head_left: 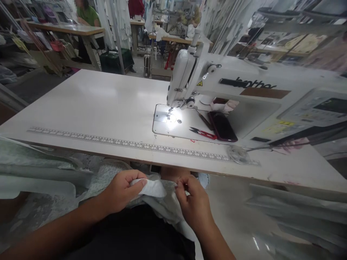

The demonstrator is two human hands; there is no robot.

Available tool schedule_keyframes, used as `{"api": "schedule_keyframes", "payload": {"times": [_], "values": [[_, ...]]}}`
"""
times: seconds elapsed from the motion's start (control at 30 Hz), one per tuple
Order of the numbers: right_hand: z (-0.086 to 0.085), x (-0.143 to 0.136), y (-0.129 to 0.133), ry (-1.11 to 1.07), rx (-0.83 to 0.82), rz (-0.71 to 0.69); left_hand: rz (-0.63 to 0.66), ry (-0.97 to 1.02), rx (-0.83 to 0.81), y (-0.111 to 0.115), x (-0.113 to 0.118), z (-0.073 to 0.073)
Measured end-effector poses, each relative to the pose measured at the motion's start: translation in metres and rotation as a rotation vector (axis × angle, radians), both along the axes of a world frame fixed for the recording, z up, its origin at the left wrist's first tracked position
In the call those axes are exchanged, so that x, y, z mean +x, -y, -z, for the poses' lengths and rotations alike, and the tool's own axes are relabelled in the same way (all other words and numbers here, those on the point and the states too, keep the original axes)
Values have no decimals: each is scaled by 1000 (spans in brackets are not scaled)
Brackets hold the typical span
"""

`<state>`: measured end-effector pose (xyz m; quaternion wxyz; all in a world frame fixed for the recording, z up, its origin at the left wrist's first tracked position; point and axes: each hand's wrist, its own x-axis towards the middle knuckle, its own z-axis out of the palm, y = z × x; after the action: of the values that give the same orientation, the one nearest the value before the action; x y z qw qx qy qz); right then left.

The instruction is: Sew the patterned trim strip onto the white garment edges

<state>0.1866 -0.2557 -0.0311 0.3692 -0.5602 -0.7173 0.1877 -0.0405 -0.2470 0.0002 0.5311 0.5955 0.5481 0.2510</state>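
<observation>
Pale fabric (154, 188) stretches between my two hands, just below the front edge of the sewing table and above my lap. My left hand (121, 189) is closed, thumb on top, pinching a folded white part of it. At the other end my right hand (193, 196) pinches with thumb and forefinger at the fabric's edge; whether a thread is also in that pinch is too small to tell. More of the pale cloth hangs over my lap. Beyond the table edge, a white sewing machine (187, 76) stands with its lamp lit over the needle plate (159, 124).
A ruler strip (135, 144) runs along the table's front. Right of the needle lie red-handled thread snips (203, 133), a dark phone (222, 126) and a clear disc (238, 154). Pale cloth (32, 159) hangs at the left. A person in green (88, 14) sits behind.
</observation>
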Motion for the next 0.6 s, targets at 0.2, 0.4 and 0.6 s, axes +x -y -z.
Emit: {"api": "schedule_keyframes", "payload": {"times": [0.2,0.4,0.6], "values": [[-9,0,12,-176,-74,-110,37,31,-34,-1,2,0],[-14,-17,6,-141,3,-229,57,10,28,0,4,0],[-15,-23,7,-181,-62,-224,80,-4,61,2,4,-2]]}}
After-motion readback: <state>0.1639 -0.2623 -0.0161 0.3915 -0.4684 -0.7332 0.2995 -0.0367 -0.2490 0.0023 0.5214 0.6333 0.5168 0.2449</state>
